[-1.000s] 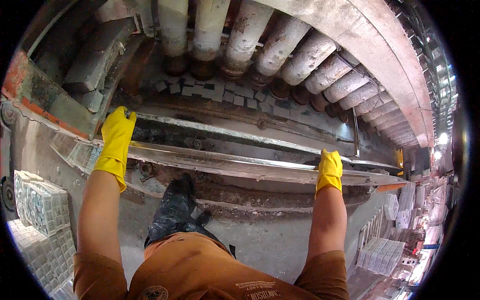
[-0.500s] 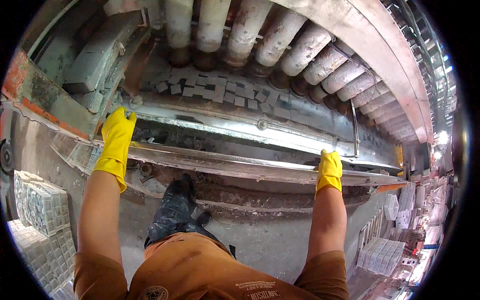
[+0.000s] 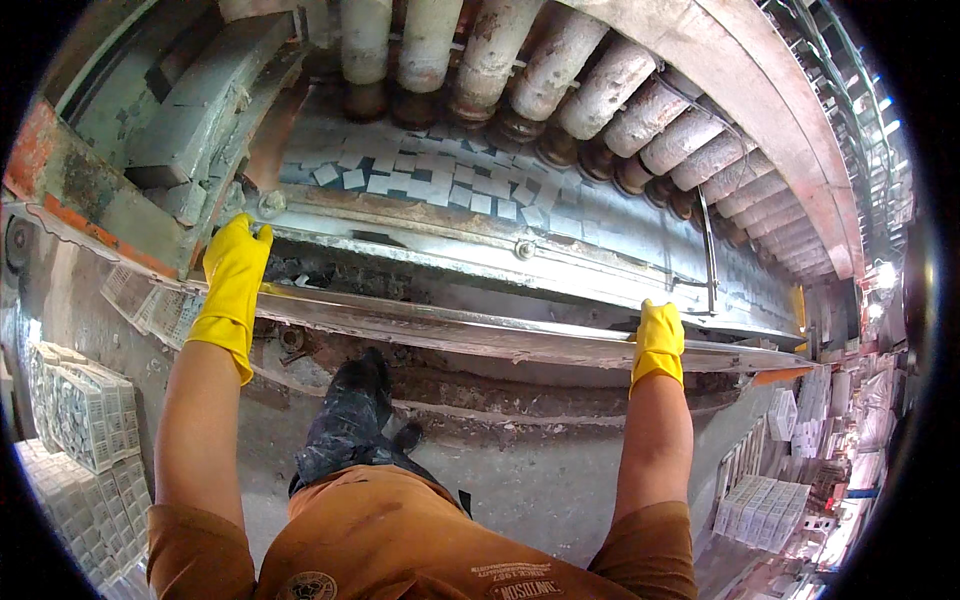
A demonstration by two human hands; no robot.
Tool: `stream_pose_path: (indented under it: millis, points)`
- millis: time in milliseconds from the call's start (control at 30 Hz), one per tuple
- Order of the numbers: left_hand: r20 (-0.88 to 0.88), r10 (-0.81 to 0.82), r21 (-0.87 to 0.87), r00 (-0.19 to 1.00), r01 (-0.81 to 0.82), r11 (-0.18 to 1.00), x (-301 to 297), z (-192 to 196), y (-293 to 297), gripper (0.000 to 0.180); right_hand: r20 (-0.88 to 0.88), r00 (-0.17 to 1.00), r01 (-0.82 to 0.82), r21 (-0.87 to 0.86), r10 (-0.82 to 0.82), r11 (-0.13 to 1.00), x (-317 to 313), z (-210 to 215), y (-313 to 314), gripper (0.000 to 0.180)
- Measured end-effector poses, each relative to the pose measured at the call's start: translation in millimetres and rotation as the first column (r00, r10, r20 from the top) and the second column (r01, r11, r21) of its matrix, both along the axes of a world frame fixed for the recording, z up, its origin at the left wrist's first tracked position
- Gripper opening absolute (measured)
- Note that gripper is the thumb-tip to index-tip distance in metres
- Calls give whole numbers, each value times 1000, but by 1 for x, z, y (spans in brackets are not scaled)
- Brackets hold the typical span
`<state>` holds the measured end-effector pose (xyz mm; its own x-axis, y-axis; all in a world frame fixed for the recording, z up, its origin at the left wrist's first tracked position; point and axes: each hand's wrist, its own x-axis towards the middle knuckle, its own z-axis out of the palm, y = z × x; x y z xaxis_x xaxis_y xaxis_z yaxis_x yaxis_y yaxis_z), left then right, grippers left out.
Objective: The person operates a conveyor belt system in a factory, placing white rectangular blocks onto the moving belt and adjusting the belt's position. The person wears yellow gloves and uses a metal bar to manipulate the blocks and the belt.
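Note:
Both my hands wear yellow rubber gloves, with the arms stretched forward and wide apart. My left hand (image 3: 236, 275) is closed at the left end of a long metal panel (image 3: 450, 330), by the machine's orange-edged frame. Farther right, my right hand (image 3: 659, 340) is closed over the upper edge of the same panel. The fingertips of both hands are mostly hidden. Beyond the panel, across a dark gap, runs a pale wet metal ledge (image 3: 430, 250). Many small white square tiles (image 3: 435, 185) lie loosely on the wet bed behind that ledge.
A row of thick grey cylinders (image 3: 540, 80) stands over the bed, beneath a curved beam (image 3: 740, 80). A thin metal bar (image 3: 709, 255) rises at the right. White plastic crates are stacked at the left (image 3: 85, 410) and right (image 3: 762, 512). My legs (image 3: 350, 415) stand close behind the panel.
Light on the wet bed and tiles has grown brighter, and the cylinders have shifted slightly. Both my hands stay in the same places on the panel.

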<state>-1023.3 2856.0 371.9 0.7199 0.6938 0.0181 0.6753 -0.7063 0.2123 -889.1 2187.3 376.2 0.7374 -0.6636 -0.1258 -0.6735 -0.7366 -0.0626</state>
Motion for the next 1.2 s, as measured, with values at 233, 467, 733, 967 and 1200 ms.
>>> stream_pose_path:
  millis: [233, 467, 733, 967, 1200]
  points:
    - [-1, -10, 1, 1000, 10, 1000, -16, -8, -2, 53, 34, 999, -7, 9, 7, 1000, -22, 0, -1, 56]
    - [13, -13, 12, 1000, 13, 1000, -35, -7, -8, 52, 3, 1000, 17, -1, -17, 1000, -42, 9, 4, 58]
    - [55, -30, 34, 998, 28, 999, -44, -9, -13, 50, -11, 1000, 29, 33, -29, 999, -51, 12, 5, 58]
    - [87, -48, 60, 995, 43, 997, -22, -8, -2, 46, -28, 999, 19, -6, -19, 1000, -29, 25, 21, 58]
    - [13, -21, 15, 1000, 21, 1000, 11, 3, 5, 50, -26, 999, 19, 0, -19, 1000, 8, 27, 26, 59]
